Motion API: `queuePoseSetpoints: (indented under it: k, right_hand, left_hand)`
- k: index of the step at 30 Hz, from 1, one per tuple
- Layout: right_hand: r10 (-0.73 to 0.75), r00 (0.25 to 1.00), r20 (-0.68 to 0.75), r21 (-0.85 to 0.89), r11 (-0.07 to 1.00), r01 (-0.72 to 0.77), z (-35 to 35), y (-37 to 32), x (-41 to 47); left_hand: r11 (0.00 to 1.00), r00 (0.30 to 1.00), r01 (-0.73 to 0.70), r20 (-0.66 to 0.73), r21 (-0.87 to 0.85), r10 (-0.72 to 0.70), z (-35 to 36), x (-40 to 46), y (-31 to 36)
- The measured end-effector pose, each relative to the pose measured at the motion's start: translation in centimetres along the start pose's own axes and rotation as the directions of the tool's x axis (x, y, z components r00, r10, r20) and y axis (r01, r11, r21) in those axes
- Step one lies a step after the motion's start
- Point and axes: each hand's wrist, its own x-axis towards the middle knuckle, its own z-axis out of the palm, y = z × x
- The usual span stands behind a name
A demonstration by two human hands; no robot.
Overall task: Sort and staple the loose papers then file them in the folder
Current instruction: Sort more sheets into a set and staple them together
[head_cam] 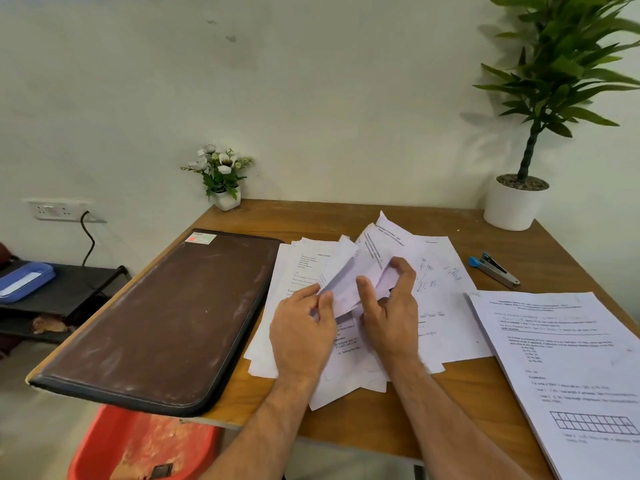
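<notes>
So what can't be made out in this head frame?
- Printed text on the loose papers: blurred, too small.
- Sorted stack: right edge cut off.
- Sheets under left hand and right hand: hidden.
- Folder contents: closed.
- Stapler load: too small.

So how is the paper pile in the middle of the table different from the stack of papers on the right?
The middle pile is fanned out and untidy, sheets overlapping at odd angles; the right stack lies squared up with its edges aligned. The left hand and right hand grip folded sheets over the middle pile, while nothing touches the right stack. The right stack runs past the frame's edge; the middle pile is wholly in view. Both are white printed sheets on the wooden table.
</notes>
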Motion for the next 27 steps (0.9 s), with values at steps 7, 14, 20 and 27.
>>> queuePoseSetpoints:
  k: [7,14,20,27]
  right_hand:
    - [0.093,0.995,0.018,-0.008,0.996,-0.093,0.1,0.2,0.2]
    - [-0.041,0.999,0.018,-0.119,0.992,0.043,0.1,0.3,0.2]
    - [-0.056,0.998,0.035,-0.103,0.993,0.059,-0.1,0.2,-0.3]
    - [0.011,1.000,0.027,-0.124,0.992,-0.007,-0.1,-0.4,-0.2]
  left_hand:
    - [0.965,0.971,0.235,-0.015,-0.120,-0.239,-0.6,0.7,0.3]
    - [0.931,0.952,0.283,-0.047,-0.232,-0.301,-0.2,0.9,-0.9]
    - [0.989,0.997,0.069,0.039,-0.129,-0.064,-0.2,-0.1,0.1]
    - [0.953,0.947,-0.278,0.200,0.117,0.252,-0.6,-0.8,0.3]
